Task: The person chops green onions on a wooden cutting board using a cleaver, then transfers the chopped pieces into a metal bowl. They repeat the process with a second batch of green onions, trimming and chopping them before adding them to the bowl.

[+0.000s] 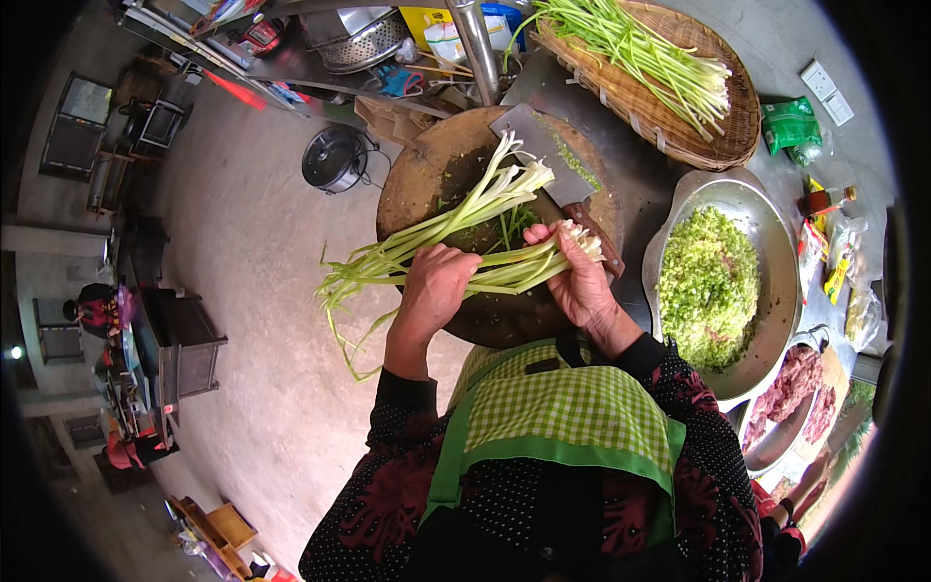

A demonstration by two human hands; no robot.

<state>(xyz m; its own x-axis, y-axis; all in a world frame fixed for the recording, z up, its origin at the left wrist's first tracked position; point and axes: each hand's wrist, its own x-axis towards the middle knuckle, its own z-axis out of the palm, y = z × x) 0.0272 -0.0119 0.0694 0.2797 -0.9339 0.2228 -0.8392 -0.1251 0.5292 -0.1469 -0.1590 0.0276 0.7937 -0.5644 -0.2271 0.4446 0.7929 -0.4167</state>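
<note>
Both my hands hold one bunch of long green stalks with white ends [513, 270], possibly scallions or celery, over a round wooden chopping block [414, 185]. My right hand [582, 280] grips it near the white ends. Farther down the stems, my left hand [438, 282] is closed around the stalks. A second bunch [465, 207] lies across the block just beyond, its leafy tips hanging past the left edge. At the block's far right rests a cleaver [545, 156], green bits stuck to its blade, its wooden handle [596, 236] beside my right hand.
To the right stands a large metal basin [782, 291] of chopped greens [705, 291], with minced meat [789, 393] in a container nearer me. A wicker basket [742, 116] holds more stalks [654, 65]. Seasoning packets [814, 240] and a bottle [828, 200] line the wall. An electric pot [333, 160] stands on the floor.
</note>
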